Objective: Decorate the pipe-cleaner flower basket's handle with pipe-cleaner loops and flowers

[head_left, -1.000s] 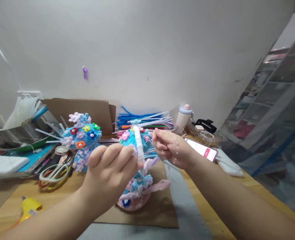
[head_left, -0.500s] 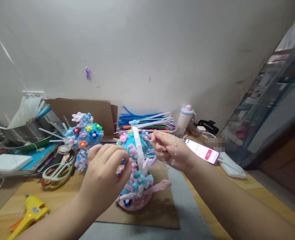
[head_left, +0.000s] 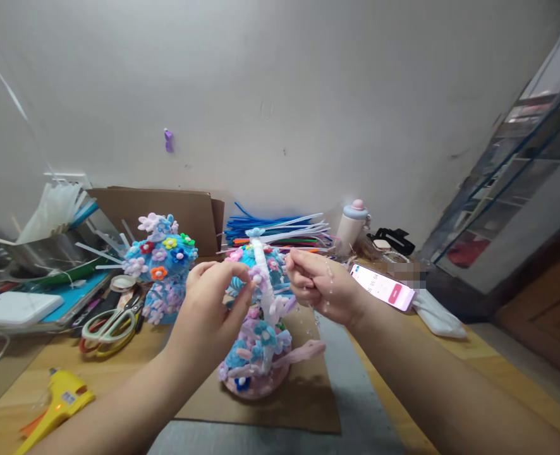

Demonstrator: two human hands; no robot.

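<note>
Before me stands a pipe-cleaner piece (head_left: 254, 354) with a white wrapped post, a blue fuzzy dome, small flowers and a round pink base. My left hand (head_left: 216, 300) is beside the post, thumb and forefinger pinched at a pale purple flower (head_left: 258, 278) against it. To the right of the post, my right hand (head_left: 320, 284) is closed, fingertips pressed together; whatever they hold is too small to make out. A strand of clear beads (head_left: 328, 284) lies across that hand, with small clear bits hanging below. A pink fuzzy strip (head_left: 303, 352) sticks out at the right of the piece.
Another flowered blue piece (head_left: 159, 265) stands at left, behind scissors (head_left: 109, 328). A yellow glue gun (head_left: 66, 395) lies front left. Bundled pipe cleaners (head_left: 275, 227), a bottle (head_left: 351, 227) and a lit phone (head_left: 384, 287) are farther back. Cardboard (head_left: 308, 404) lies underneath.
My left hand has risen slightly, its thumb and forefinger now at the purple flower, which sits farther right, over the white post. My right hand has barely moved.
</note>
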